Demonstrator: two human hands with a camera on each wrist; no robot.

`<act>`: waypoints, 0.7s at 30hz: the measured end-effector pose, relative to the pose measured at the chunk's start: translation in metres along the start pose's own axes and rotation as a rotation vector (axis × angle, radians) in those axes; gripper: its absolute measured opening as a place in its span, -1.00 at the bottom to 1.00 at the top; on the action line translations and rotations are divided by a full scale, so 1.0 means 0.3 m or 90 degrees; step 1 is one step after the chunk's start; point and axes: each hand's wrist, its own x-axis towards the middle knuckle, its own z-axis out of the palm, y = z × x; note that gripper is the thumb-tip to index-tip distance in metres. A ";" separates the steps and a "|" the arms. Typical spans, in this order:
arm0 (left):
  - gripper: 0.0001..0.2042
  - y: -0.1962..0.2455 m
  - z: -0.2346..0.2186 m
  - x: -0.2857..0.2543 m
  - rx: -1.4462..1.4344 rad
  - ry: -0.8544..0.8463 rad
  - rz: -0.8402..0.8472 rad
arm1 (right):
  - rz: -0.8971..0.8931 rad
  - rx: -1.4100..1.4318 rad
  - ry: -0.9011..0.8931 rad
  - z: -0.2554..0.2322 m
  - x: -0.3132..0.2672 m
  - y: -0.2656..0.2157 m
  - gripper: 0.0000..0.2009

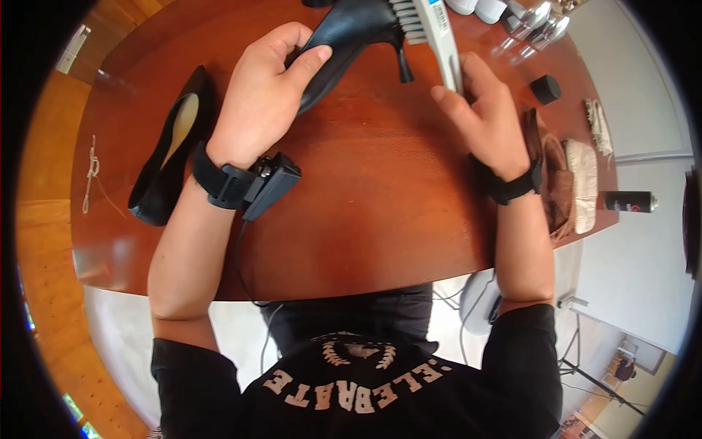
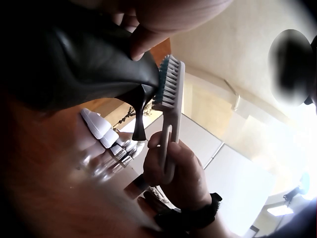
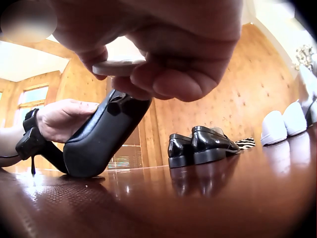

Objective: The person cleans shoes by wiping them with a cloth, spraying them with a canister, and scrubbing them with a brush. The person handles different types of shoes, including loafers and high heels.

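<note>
My left hand (image 1: 263,95) grips a black heeled shoe (image 1: 351,25) above the table, thumb along its side. The shoe's slim heel points down toward the tabletop. In my right hand (image 1: 486,121) is a white-handled brush (image 1: 442,55), held between thumb and fingers. The left wrist view has its bristles (image 2: 168,82) right at the back of the shoe, just above the heel (image 2: 139,119). A second black shoe (image 1: 175,139) with a pale insole lies on the table, left of my left forearm.
Behind stand black loafers (image 3: 210,146), white shoes (image 3: 285,124) and silvery shoes (image 1: 537,25). Along the table's right side are a small black round container (image 1: 545,88), brown cloth (image 1: 559,183), a cream pad (image 1: 583,186) and a black can (image 1: 630,201). Thin string (image 1: 91,175) lies far left.
</note>
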 end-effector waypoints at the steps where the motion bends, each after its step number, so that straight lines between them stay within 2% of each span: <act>1: -0.82 0.002 0.004 -0.002 -0.025 0.006 0.008 | 0.009 0.012 0.010 0.002 0.002 0.007 -0.67; 4: -0.83 0.019 0.005 -0.011 -0.035 -0.023 -0.056 | -0.015 0.025 0.043 0.021 0.002 0.018 -0.66; 6: -0.82 0.015 0.015 -0.016 -0.042 -0.025 -0.024 | 0.016 -0.015 -0.029 0.004 -0.001 -0.002 -0.66; 9: -0.83 0.022 0.021 -0.019 -0.048 -0.014 -0.056 | -0.048 -0.035 -0.099 -0.011 -0.003 -0.030 -0.68; 12: -0.84 0.026 0.027 -0.017 -0.066 -0.007 -0.081 | -0.065 -0.042 -0.119 -0.003 -0.007 -0.022 -0.69; 14: -0.85 0.041 0.033 -0.023 -0.084 -0.002 -0.116 | -0.035 -0.079 -0.103 -0.006 -0.013 -0.024 -0.70; 16: -0.84 -0.014 0.045 -0.020 -0.036 0.008 -0.035 | -0.037 -0.100 -0.096 -0.010 -0.007 -0.017 -0.69; 18: -0.88 0.011 0.030 -0.024 0.047 -0.044 -0.064 | -0.016 -0.059 -0.106 -0.012 -0.006 -0.026 -0.71; 20: -0.87 0.022 0.028 -0.026 0.037 -0.050 -0.097 | -0.014 -0.053 -0.107 -0.008 -0.005 -0.029 -0.71; 21: -0.87 0.018 0.029 -0.024 0.044 -0.063 -0.074 | -0.011 -0.050 -0.108 -0.004 -0.004 -0.024 -0.71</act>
